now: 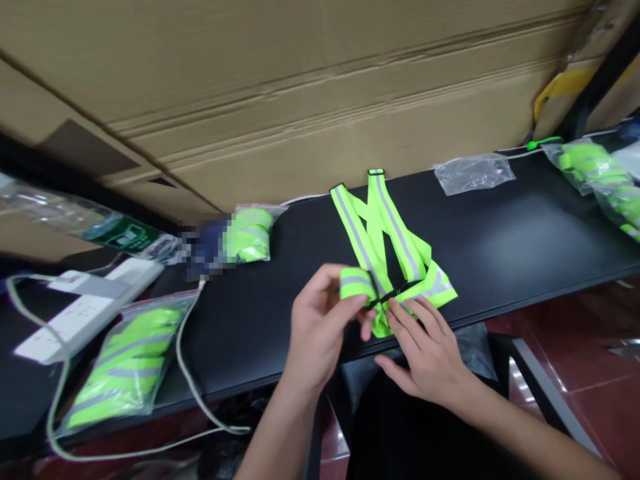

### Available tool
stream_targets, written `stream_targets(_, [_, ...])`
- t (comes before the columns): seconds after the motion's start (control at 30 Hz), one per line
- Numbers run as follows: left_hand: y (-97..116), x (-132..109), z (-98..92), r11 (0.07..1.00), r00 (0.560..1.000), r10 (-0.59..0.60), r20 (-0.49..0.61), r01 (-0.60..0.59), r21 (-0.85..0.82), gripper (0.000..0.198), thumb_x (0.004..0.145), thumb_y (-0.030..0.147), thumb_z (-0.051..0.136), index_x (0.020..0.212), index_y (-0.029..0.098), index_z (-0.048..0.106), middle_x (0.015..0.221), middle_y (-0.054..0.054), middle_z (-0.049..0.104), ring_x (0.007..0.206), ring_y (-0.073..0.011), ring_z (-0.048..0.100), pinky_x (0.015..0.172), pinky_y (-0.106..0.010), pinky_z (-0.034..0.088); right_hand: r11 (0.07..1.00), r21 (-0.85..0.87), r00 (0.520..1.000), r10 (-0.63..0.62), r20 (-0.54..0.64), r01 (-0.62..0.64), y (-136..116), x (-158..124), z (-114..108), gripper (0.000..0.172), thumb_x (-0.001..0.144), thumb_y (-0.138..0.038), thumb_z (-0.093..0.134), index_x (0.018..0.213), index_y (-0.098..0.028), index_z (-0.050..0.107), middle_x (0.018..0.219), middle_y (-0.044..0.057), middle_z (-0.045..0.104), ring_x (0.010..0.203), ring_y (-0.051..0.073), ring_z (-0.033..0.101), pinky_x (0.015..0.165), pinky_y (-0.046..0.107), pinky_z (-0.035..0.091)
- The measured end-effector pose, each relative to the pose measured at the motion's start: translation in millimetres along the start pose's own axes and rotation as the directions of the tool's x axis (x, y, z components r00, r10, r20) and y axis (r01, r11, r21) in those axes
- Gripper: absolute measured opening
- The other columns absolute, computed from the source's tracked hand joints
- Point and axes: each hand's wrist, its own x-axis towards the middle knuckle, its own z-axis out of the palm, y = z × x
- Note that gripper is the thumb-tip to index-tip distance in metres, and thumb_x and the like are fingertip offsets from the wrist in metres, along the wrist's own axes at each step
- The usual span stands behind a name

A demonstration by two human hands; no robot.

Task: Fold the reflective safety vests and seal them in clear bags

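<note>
A neon yellow-green reflective vest (356,227) made of straps with silver stripes lies on the black table, its straps partly crossed. My left hand (323,320) is closed around a folded end of its strap, lifted off the tabletop near a black buckle (376,301). Fingers stretched out, my right hand (425,347) rests flat on the vest's lower part beside the buckle, at the table's front edge. Its fingertips touch the fabric, and the thumb is apart from the fingers.
Bagged green vests (130,363) lie at the left, with another bag (253,233) behind and more (600,170) at far right. A white power strip (95,310) and looping cable (183,353) are left. A clear plastic bag (475,175) lies by the cardboard (350,87).
</note>
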Motion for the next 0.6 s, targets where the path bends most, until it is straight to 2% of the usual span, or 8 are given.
stream_targets(0.03, [-0.4,9.8,13.3,0.999,0.998,0.017,0.056,-0.02,0.042,0.019,0.077,0.025,0.074,0.087,0.019,0.06,0.076,0.002,0.064,0.049,-0.0105,0.06,0.043,-0.023,0.051,1.0,-0.004,1.0,0.008,-0.019,-0.008,-0.6,-0.1,1.6,0.05,0.094,-0.045,0.058,0.126,-0.006,0.066,0.13,0.015,0.07,0.12,0.031,0.062,0.114,0.047,0.043])
stream_targets(0.13, [-8.1,31.2,48.0,0.96,0.981,-0.035,0.19,-0.02,0.281,0.024,0.071,0.017,0.072,0.089,0.021,0.057,0.071,0.005,0.06,0.049,-0.0088,0.056,0.048,-0.022,0.047,1.0,0.005,0.997,0.031,-0.067,-0.03,-1.0,-0.1,4.2,0.048,0.094,-0.047,0.058,0.118,-0.007,0.07,0.118,0.017,0.074,0.116,0.031,0.064,0.108,0.047,0.048])
stream_targets(0.23, [-21.0,39.0,65.7,0.837,0.959,-0.04,0.282,-0.122,0.534,0.035,0.067,0.013,0.073,0.096,0.022,0.056,0.074,0.007,0.058,0.053,-0.0085,0.052,0.05,-0.022,0.043,0.998,0.053,0.996,0.033,-0.078,-0.029,1.6,-1.3,4.0,0.042,0.092,-0.045,0.061,0.109,-0.008,0.073,0.11,0.017,0.076,0.113,0.033,0.066,0.1,0.046,0.053])
stream_targets(0.33, [-30.4,37.1,66.0,0.713,0.926,-0.014,0.376,-0.254,0.653,0.031,0.072,0.02,0.079,0.099,0.021,0.063,0.083,0.003,0.059,0.06,-0.0103,0.054,0.06,-0.027,0.049,0.995,0.095,0.995,0.025,-0.101,-0.016,5.6,-5.4,4.3,0.041,0.089,-0.043,0.064,0.103,-0.006,0.074,0.101,0.018,0.076,0.103,0.034,0.069,0.092,0.046,0.058])
stream_targets(0.4, [-32.5,33.2,62.6,0.663,0.889,-0.003,0.457,-0.341,0.667,0.034,0.077,0.028,0.081,0.107,0.02,0.067,0.103,-0.003,0.061,0.067,-0.0119,0.058,0.067,-0.03,0.054,0.993,0.117,0.988,0.018,-0.155,0.0,8.3,-8.6,5.5,0.039,0.089,-0.042,0.064,0.101,-0.007,0.074,0.095,0.017,0.077,0.096,0.032,0.071,0.085,0.045,0.06])
stream_targets(0.5, [-30.7,27.8,60.2,0.553,0.831,-0.012,0.557,-0.458,0.696,0.026,0.095,0.032,0.063,0.114,0.015,0.068,0.123,-0.011,0.052,0.077,-0.0143,0.061,0.077,-0.033,0.056,0.983,0.172,0.972,-0.022,-0.236,0.064,12.0,-10.4,5.8,0.03,0.088,-0.033,0.062,0.103,-0.009,0.072,0.088,0.014,0.077,0.09,0.028,0.072,0.082,0.042,0.062])
stream_targets(0.6, [-27.9,27.8,59.9,0.391,0.805,0.015,0.593,-0.551,0.737,0.028,0.101,0.023,0.047,0.116,0.012,0.068,0.114,-0.012,0.054,0.087,-0.019,0.062,0.083,-0.037,0.055,0.971,0.213,0.974,-0.06,-0.22,0.108,15.6,-7.7,1.9,0.024,0.085,-0.025,0.062,0.1,-0.009,0.072,0.083,0.012,0.076,0.083,0.026,0.072,0.082,0.04,0.063])
